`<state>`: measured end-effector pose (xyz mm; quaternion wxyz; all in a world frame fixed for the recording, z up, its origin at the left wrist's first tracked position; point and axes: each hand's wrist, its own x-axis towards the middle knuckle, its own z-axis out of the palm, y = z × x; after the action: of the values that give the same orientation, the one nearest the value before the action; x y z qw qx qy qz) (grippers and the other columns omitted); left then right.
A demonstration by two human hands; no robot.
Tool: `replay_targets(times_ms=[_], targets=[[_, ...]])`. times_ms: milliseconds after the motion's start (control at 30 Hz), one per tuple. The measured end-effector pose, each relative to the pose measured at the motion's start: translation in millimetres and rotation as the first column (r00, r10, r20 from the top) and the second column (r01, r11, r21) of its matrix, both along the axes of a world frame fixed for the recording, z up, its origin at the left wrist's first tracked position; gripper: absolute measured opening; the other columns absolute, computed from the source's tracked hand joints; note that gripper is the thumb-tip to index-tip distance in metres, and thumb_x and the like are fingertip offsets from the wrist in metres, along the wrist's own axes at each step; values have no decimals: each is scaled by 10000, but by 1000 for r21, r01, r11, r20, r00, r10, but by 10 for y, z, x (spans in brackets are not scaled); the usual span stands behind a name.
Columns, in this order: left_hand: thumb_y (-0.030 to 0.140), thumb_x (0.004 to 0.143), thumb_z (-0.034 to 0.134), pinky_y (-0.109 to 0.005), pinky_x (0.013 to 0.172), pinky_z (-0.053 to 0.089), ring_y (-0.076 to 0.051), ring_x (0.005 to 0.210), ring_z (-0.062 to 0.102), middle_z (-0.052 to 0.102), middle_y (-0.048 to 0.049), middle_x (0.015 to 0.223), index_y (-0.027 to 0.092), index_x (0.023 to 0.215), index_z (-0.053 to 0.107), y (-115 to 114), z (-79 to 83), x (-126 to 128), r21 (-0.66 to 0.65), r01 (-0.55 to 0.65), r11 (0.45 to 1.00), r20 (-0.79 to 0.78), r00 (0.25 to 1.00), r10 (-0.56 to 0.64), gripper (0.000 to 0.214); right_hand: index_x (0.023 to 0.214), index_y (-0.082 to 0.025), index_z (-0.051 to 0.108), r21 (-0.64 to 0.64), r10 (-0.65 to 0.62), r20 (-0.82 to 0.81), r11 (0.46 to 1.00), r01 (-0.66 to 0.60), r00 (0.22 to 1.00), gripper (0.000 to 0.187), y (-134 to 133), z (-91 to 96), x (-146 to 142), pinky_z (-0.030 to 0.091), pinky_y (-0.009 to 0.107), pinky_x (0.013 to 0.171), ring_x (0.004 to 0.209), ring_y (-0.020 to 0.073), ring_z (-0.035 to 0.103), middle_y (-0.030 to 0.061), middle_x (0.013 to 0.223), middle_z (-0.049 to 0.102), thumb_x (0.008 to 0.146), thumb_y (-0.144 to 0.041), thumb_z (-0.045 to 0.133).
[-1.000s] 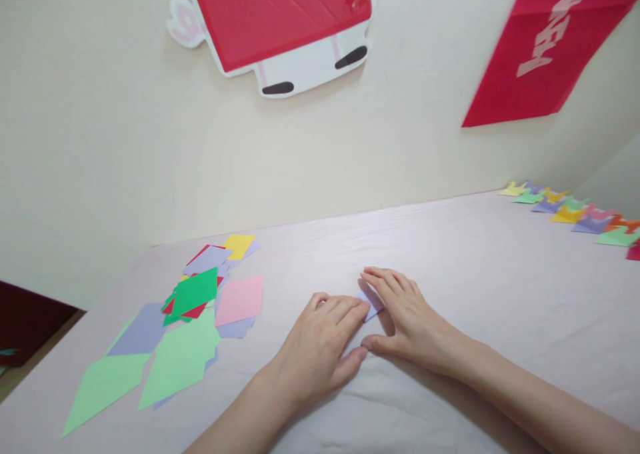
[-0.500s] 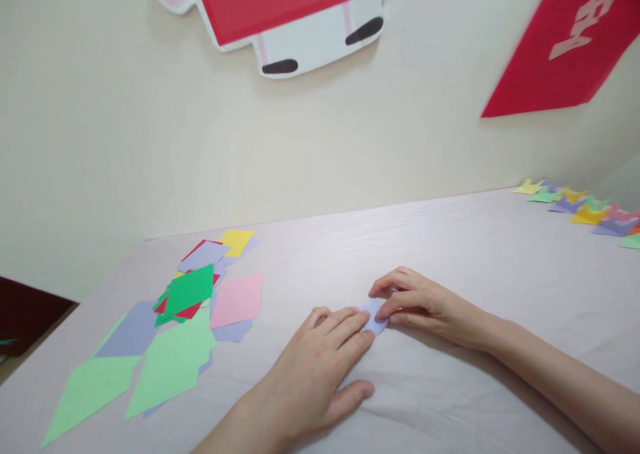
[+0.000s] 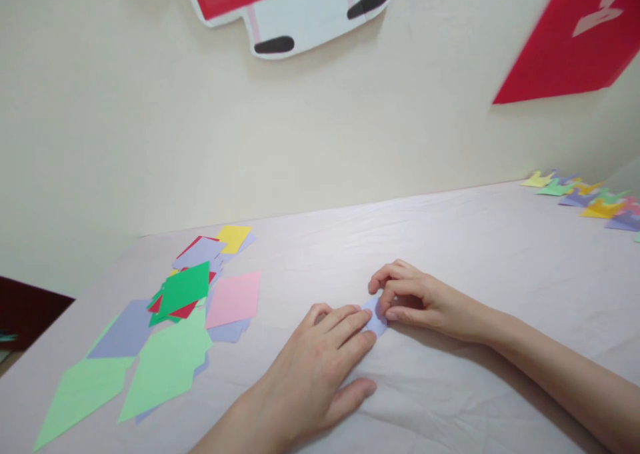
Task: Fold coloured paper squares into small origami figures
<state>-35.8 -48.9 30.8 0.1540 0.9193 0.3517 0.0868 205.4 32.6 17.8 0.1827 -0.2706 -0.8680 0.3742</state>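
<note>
A: What has changed in the last second?

B: My right hand [image 3: 435, 301], spread wide over the small lilac paper [image 3: 379, 326] a second ago, is now curled in, thumb and fingertips gathered at the paper's right edge. My left thumb, then almost meeting the right one, now lies splayed on the pale cloth [image 3: 450, 407].

A: Where is the paper, and who has it?

B: It lies on the cloth in front of me, between both hands. My left hand [image 3: 325, 354] is flat and outstretched, fingertips pressing the near-left side of the paper, not gripping it. The right is mostly closed, with a small gap behind thumb and finger; whether they pinch the edge, I cannot tell.

A: What does that mean for the work?

B: In my judgement, the left now steadies while the right does the fine handling at the edge.

A: And around you?

B: Loose sheets, a green one [image 3: 187, 287] and a pink one [image 3: 234, 301] among them, lie to my left; small spiky paper pieces [image 3: 603, 209] line up far right.
</note>
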Motion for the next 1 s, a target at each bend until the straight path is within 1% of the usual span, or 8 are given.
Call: replay_targets(times_ms=[133,233,333,400,500,667,800,1000], targets=[[394,942,517,-382,1030,299,-206,1314,408,506,-55,1419,209,1301,461,-2,-8,-3,10,-2,1000,17,1000,1,408,974,-235,699,-50,15,-15,999,-15,1000,192,20,15,40,400,352,939,1084,189,514,54,1111,591,963,-239,508],[396,945,509,-385,1020,311,-212,1306,418,502,-58,1424,209,1305,466,-5,-19,-4,21,3,1000,20,1000,-3,409,976,-239,707,-54,24,0,998,-24,1000,175,26,15,54,411,351,929,1096,197,507,58,1127,581,940,-217,537],[393,946,506,-390,1019,318,-218,1307,420,506,-59,1421,208,1293,481,-4,-26,-2,32,-1,1000,20,1000,1,395,929,-246,728,-42,32,17,999,-32,999,145,24,9,55,411,360,931,1095,209,499,60,1131,576,919,-249,583],[393,945,506,-389,1018,324,-221,1303,427,513,-57,1416,209,1295,483,-4,-22,-2,37,-3,999,24,1000,3,396,910,-248,736,-37,39,16,999,-39,999,168,25,2,55,413,365,928,1084,213,499,64,1123,579,930,-290,575],[393,949,494,-383,1028,325,-222,1307,428,516,-58,1415,210,1309,479,-5,-8,-6,34,1,999,23,1000,-2,404,924,-247,737,-32,47,11,998,-46,999,188,28,-8,56,411,367,932,1081,215,497,69,1128,578,935,-329,569],[396,952,490,-391,1042,317,-224,1321,414,507,-64,1426,212,1318,476,2,-19,-12,18,0,1000,32,999,-1,410,915,-246,740,-31,34,14,999,-33,999,170,23,-10,54,411,364,935,1076,215,495,68,1123,579,905,-365,618],[389,948,499,-400,1046,321,-222,1325,413,500,-64,1433,214,1331,467,6,-31,-11,7,-2,1000,36,999,2,422,910,-245,745,-38,37,11,999,-37,999,191,14,12,48,413,370,930,1070,216,497,71,1120,581,911,-374,605],[366,943,509,-401,1048,324,-226,1325,417,511,-71,1422,215,1333,466,5,-12,-8,-8,-1,1000,49,999,2,421,963,-247,734,-66,41,25,997,-39,999,180,2,66,47,398,396,963,1112,224,488,72,1145,575,905,-365,612]])
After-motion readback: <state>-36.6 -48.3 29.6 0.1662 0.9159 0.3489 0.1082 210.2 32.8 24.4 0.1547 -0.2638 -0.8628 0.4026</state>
